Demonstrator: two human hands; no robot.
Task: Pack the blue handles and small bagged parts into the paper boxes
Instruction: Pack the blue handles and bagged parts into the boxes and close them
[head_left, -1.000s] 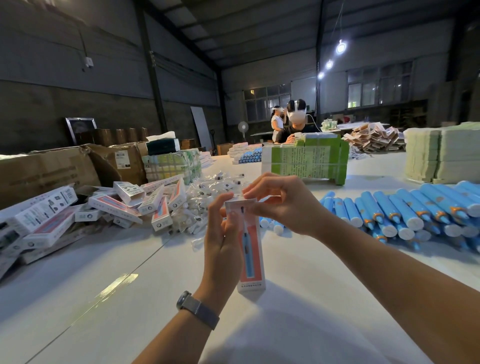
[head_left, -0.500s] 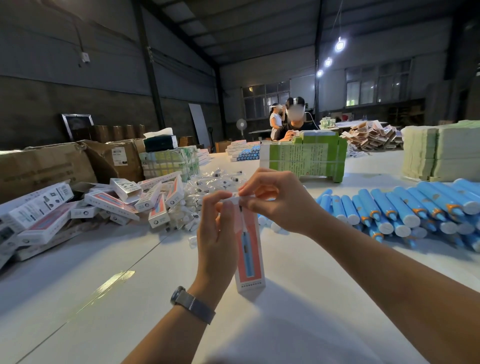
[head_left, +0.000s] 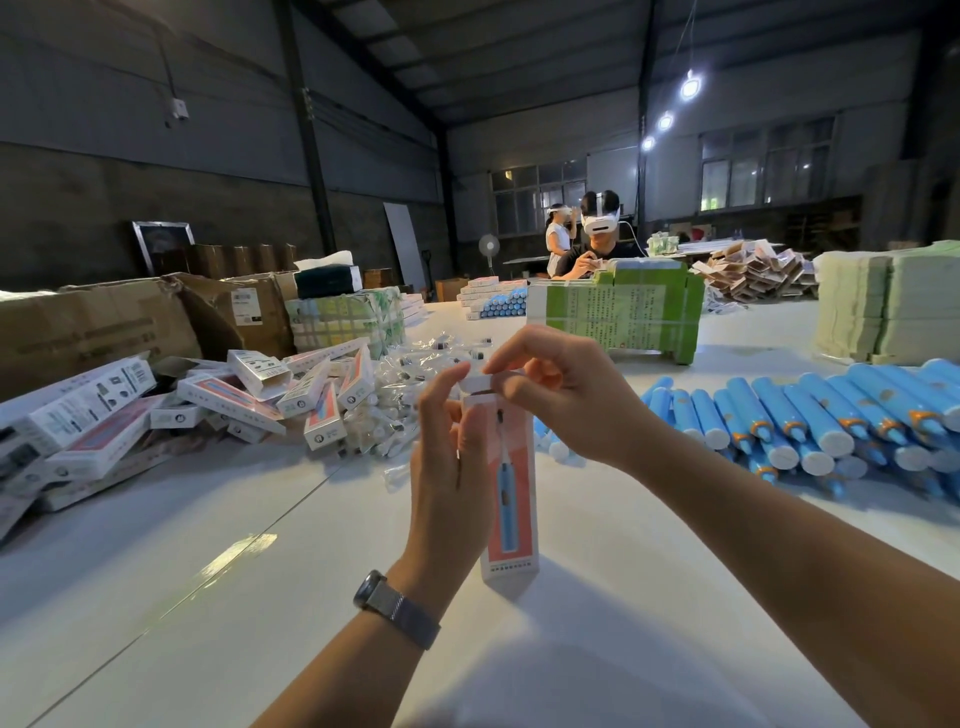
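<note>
Cardboard cartons (head_left: 93, 322): brown, torn open, at the far left edge of the counter (head_left: 208, 597).
Packed boxes (head_left: 228, 400): a loose heap of white and red paper boxes left of centre, lying at all angles.
Bagged parts (head_left: 410, 395): a pile of small clear bags just right of that heap, behind the left hand.
Left hand (head_left: 447, 467): wears a watch (head_left: 387, 605); fingers curled round the upright box, thumb up at its top.
Box (head_left: 511, 514): red and white, with a blue handle pictured on its front, standing on end on the counter at centre.
Right hand (head_left: 571, 400): fingertips pinching the white top flap (head_left: 478, 384) of the box.
Green bundle (head_left: 618, 312): strapped, behind the hands.
Blue handles (head_left: 810, 415): stacked in rows on the counter at right, white ends toward the camera.
Pale stacks (head_left: 888, 306): far right.
</note>
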